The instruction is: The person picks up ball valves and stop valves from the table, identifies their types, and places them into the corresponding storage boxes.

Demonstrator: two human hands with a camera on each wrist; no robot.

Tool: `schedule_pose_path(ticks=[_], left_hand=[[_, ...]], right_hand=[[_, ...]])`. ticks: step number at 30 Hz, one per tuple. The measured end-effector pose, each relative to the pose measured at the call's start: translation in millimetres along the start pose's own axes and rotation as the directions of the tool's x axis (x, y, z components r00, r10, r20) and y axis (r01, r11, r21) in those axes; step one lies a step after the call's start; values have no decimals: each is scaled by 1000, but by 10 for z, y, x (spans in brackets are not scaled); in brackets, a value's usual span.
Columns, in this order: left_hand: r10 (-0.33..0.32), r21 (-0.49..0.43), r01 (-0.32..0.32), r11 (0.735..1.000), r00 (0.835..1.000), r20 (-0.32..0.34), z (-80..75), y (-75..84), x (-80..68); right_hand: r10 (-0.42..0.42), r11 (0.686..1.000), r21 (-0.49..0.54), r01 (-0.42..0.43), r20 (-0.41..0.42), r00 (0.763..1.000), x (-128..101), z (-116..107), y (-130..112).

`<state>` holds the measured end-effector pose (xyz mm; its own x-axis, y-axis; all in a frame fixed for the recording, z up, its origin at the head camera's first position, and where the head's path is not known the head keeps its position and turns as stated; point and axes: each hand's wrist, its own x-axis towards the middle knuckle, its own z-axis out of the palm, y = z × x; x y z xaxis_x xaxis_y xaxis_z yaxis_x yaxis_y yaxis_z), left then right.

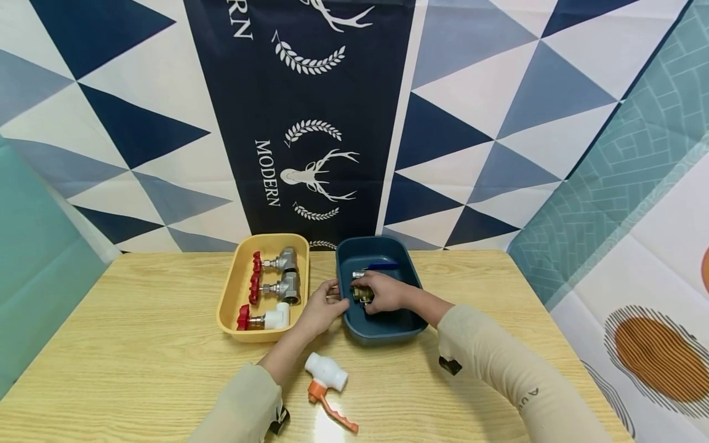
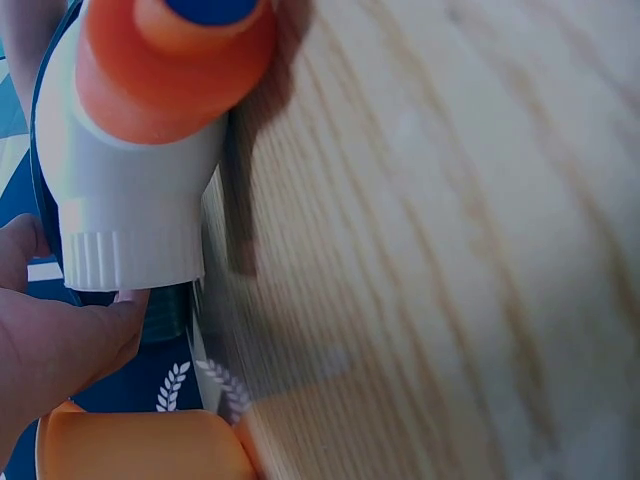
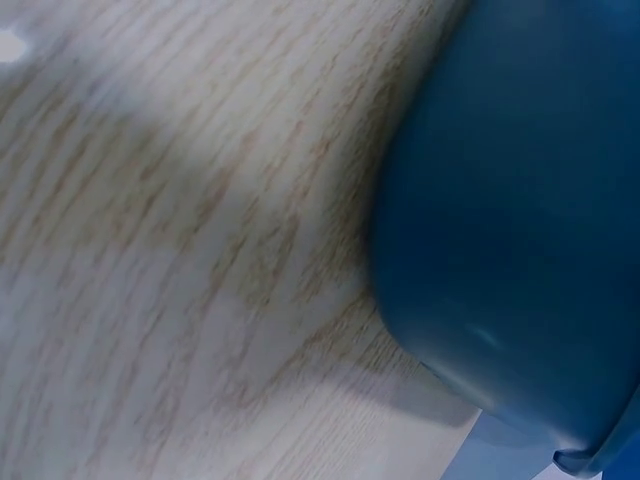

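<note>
Inside the dark blue bin (image 1: 382,337), my right hand (image 1: 384,292) grips a brass valve (image 1: 362,294) with curled fingers; part of the valve is hidden under them. Just behind it in the bin lies another valve with a blue lever (image 1: 382,266). My left hand (image 1: 321,311) holds the bin's left edge, its thumb over the rim and its fingers against the outer wall. Closer to me on the table lies a white plastic ball valve (image 1: 327,371) with an orange lever (image 1: 338,413). The right wrist view shows the bin's outer wall (image 3: 510,220), not the hand.
To the left stands a yellow bin (image 1: 226,307) holding two metal valves (image 1: 288,286) with red handwheels and a white elbow-shaped valve (image 1: 277,317), also with a red handwheel. Both bins sit near the back of the wooden table (image 1: 138,344), before a patterned cloth (image 1: 310,123).
</note>
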<state>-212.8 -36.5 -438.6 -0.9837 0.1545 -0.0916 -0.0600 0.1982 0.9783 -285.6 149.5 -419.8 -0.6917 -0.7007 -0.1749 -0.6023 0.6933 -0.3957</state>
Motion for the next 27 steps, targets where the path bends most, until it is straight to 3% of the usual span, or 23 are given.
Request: schedule_pose_path(ticks=[8,17,22,27], left_hand=[[-8,1,8,1000,1000,22,-4,297,-201],[-6,20,6,1000,1000,19,-6,378,-246],[-5,12,5,1000,1000,16,-12,324,-201],[-3,1,3,1000,1000,8,-14,126,-78]], right_hand=[[11,1000,9,-11,-3,1000,4,18,10],[13,1000,18,-13,-27,1000,-7,12,-8],[11,1000,27,-10,-35,999,-11,13,-22],[9,1000,11,-9,-35,999,4,33,-15]])
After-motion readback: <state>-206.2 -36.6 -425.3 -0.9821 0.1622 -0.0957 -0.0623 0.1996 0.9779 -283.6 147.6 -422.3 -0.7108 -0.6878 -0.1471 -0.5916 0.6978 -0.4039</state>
